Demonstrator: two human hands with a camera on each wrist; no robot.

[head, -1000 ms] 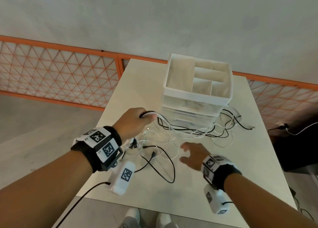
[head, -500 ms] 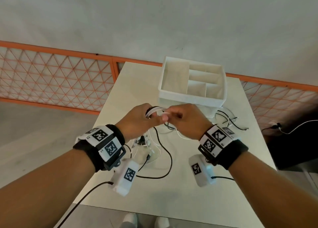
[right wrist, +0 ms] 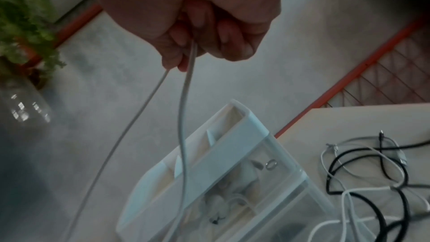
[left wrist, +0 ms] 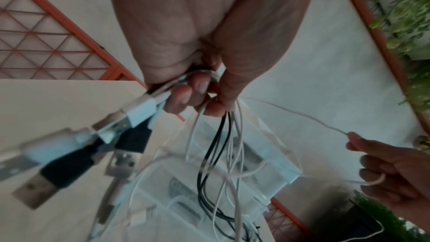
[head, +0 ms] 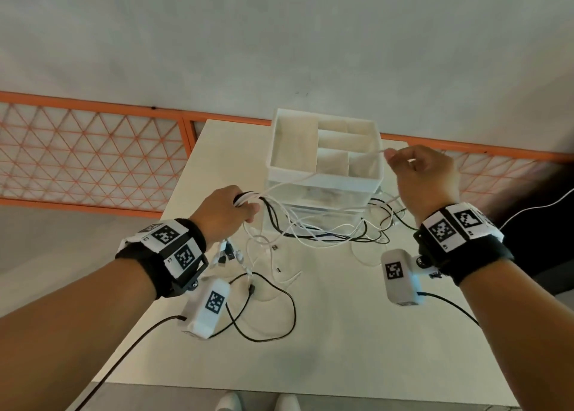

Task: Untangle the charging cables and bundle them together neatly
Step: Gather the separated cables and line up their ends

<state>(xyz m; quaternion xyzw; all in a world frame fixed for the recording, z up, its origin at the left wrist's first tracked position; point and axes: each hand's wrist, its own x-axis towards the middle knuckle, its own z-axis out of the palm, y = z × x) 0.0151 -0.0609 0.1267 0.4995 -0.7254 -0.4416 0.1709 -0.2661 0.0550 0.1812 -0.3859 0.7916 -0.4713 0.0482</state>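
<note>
At the far end of the table (head: 341, 333) stands the white organiser (head: 323, 149), its open top split into bare compartments, with clear drawers beneath holding some small pale items too blurred to name. Over to the left hand (head: 222, 213): fingers curled tight round a gathered bunch of black and white charging cables (head: 310, 233), the USB plugs (left wrist: 130, 113) sticking out past the knuckles in the left wrist view, the strands dropping from the fist to a loose tangle on the tabletop in front of the organiser. The right hand (head: 424, 177) is raised beside the organiser's right edge, fingers curled, pinching a single white cable (right wrist: 186, 102) that runs taut across the organiser back to the left fist. More loops sprawl right of the drawers. Behind the table, an orange mesh fence (head: 93, 153) and a grey wall (head: 279, 38).
</note>
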